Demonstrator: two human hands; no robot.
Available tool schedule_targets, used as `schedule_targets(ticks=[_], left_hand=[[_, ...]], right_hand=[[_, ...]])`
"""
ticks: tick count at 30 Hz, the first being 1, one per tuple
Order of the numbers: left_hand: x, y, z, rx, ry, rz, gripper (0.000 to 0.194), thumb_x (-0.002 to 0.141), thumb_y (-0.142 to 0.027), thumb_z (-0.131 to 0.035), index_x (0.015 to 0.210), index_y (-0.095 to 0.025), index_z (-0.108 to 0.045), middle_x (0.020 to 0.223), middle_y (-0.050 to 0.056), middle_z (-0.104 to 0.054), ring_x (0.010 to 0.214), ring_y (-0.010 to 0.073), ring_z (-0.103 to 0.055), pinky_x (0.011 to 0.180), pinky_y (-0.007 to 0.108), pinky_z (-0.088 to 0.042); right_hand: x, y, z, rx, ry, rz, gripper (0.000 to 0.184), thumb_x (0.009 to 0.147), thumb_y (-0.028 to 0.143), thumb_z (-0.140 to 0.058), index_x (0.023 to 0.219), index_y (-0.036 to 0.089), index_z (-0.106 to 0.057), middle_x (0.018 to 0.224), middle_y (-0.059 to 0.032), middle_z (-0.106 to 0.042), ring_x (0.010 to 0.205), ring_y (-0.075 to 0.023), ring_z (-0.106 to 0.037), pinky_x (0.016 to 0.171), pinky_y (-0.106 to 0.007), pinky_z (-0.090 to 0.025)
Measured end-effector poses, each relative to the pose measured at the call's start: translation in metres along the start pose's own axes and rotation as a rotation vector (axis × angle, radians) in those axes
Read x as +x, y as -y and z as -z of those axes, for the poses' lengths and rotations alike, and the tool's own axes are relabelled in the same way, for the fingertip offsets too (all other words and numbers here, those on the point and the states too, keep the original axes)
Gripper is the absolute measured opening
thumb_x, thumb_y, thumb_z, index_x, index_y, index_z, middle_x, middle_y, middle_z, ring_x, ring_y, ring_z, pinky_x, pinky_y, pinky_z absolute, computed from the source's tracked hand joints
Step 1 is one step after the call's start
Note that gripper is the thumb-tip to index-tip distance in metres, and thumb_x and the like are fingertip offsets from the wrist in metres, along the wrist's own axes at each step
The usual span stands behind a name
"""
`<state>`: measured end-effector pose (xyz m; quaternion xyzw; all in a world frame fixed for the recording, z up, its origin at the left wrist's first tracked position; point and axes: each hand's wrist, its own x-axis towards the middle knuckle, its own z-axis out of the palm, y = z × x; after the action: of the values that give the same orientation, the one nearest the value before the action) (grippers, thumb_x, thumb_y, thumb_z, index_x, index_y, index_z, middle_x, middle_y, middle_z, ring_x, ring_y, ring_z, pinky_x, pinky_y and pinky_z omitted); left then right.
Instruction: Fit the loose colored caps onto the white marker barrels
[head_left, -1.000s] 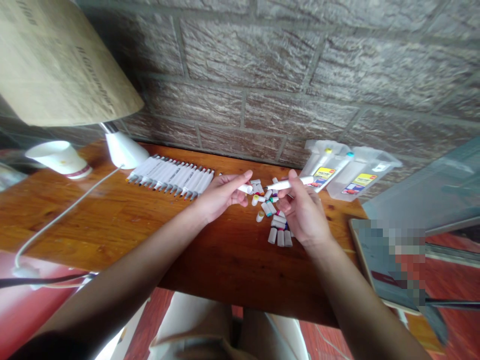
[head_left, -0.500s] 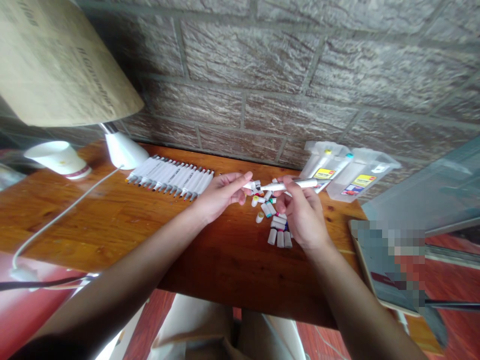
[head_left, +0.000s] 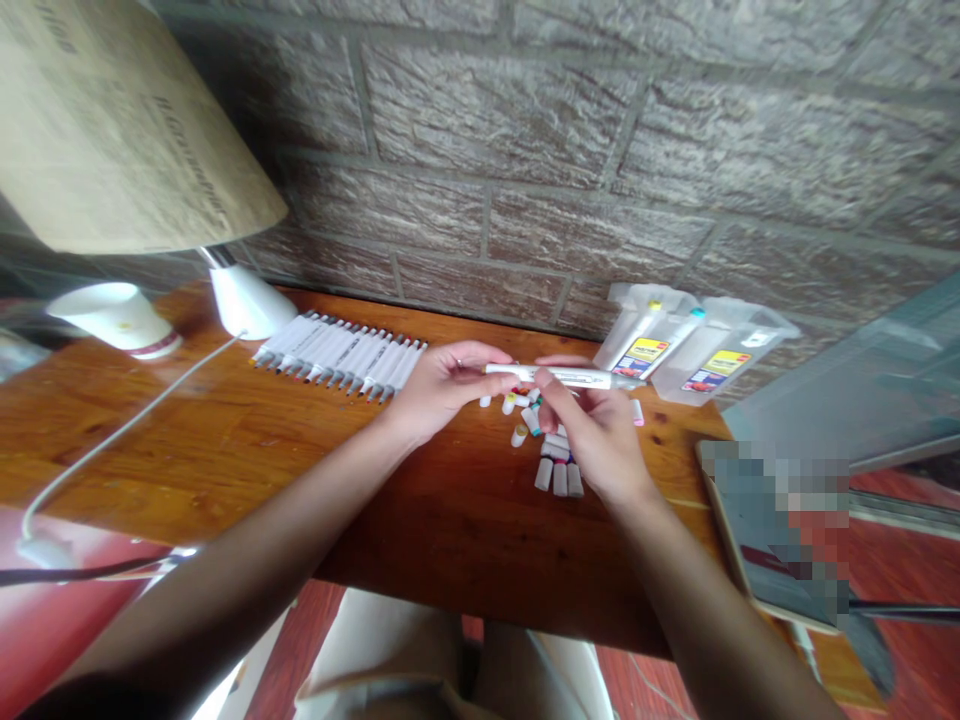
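A white marker [head_left: 574, 377] lies level between my two hands, above the table. My left hand [head_left: 442, 392] pinches its left end with thumb and fingers, where a thin yellow edge shows. Closed round the marker's middle, my right hand [head_left: 596, 425] has its thumb along the near side. The grey right end of the marker sticks out past the fingers. Under and in front of the right hand lie several loose marker caps [head_left: 560, 478], some banded in colour and partly hidden. Just left of my left hand is a row of white markers [head_left: 341, 352] laid side by side.
Two clear plastic cases [head_left: 724, 350] stand at the back right, one with markers inside. A lamp [head_left: 251, 303] and a paper cup [head_left: 116, 320] stand at the left of the wooden table [head_left: 450, 520]. A tablet-like device [head_left: 757, 540] lies at the right edge.
The cap in my left hand and the marker's bare tip were apart; now they meet. The right hand has turned slightly, and the marker's printed side shows.
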<state>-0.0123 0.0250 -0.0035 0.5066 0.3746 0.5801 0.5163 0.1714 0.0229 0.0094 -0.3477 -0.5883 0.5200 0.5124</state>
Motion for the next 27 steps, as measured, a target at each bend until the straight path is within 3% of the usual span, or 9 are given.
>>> schedule_targets(ticks=[5,11,15,20,23,27], left_hand=[[-0.001,-0.003,0.0,0.139,-0.029,-0.088,0.04,0.06,-0.038,-0.093,0.086,-0.014,-0.075,0.087,0.006,-0.08,0.08,0.0201,-0.075,0.078,0.033,-0.059],[-0.006,0.0,0.0,0.333,-0.007,-0.314,0.029,0.072,-0.038,-0.087,0.089,-0.017,-0.077,0.091,0.006,-0.08,0.083,0.0176,-0.073,0.082,0.029,-0.057],[-0.01,0.002,0.002,0.533,-0.031,-0.423,0.021,0.078,-0.033,-0.083,0.093,-0.019,-0.079,0.093,0.006,-0.08,0.084,0.0182,-0.073,0.082,0.027,-0.055],[-0.01,0.003,0.002,0.631,-0.001,-0.543,0.016,0.082,-0.028,-0.08,0.096,-0.019,-0.078,0.095,0.005,-0.08,0.085,0.0172,-0.073,0.081,0.026,-0.054],[-0.009,0.004,0.001,0.642,0.052,-0.552,0.016,0.084,-0.028,-0.078,0.096,-0.018,-0.076,0.093,0.005,-0.079,0.083,0.0156,-0.072,0.078,0.024,-0.054],[-0.009,0.002,0.0,0.568,0.132,-0.469,0.025,0.081,-0.029,-0.08,0.101,-0.016,-0.075,0.098,0.006,-0.079,0.085,0.0155,-0.072,0.08,0.024,-0.055]], right_hand=[[0.0,0.0,0.002,-0.019,0.071,-0.006,0.034,0.088,0.045,-0.074,0.109,0.018,-0.07,0.06,0.0048,-0.062,0.05,-0.0091,-0.056,0.048,-0.021,-0.044],[0.001,-0.002,0.004,-0.003,0.087,-0.038,0.037,0.087,0.045,-0.076,0.11,0.017,-0.072,0.062,0.0033,-0.064,0.051,-0.009,-0.057,0.048,-0.02,-0.044],[0.001,-0.003,0.005,0.007,0.091,-0.046,0.037,0.085,0.044,-0.077,0.11,0.017,-0.074,0.062,0.0023,-0.066,0.052,-0.0093,-0.057,0.049,-0.021,-0.045],[0.002,-0.006,0.004,0.045,0.097,-0.056,0.038,0.079,0.041,-0.083,0.107,0.018,-0.072,0.072,0.0023,-0.068,0.054,-0.0084,-0.057,0.048,-0.021,-0.046],[0.003,-0.008,0.005,0.049,0.117,-0.08,0.04,0.076,0.039,-0.085,0.106,0.017,-0.071,0.072,0.003,-0.067,0.055,-0.0079,-0.056,0.049,-0.021,-0.047],[0.005,-0.005,0.007,-0.008,0.092,-0.073,0.034,0.077,0.038,-0.083,0.099,0.015,-0.071,0.073,0.0022,-0.067,0.054,-0.007,-0.055,0.05,-0.02,-0.046]])
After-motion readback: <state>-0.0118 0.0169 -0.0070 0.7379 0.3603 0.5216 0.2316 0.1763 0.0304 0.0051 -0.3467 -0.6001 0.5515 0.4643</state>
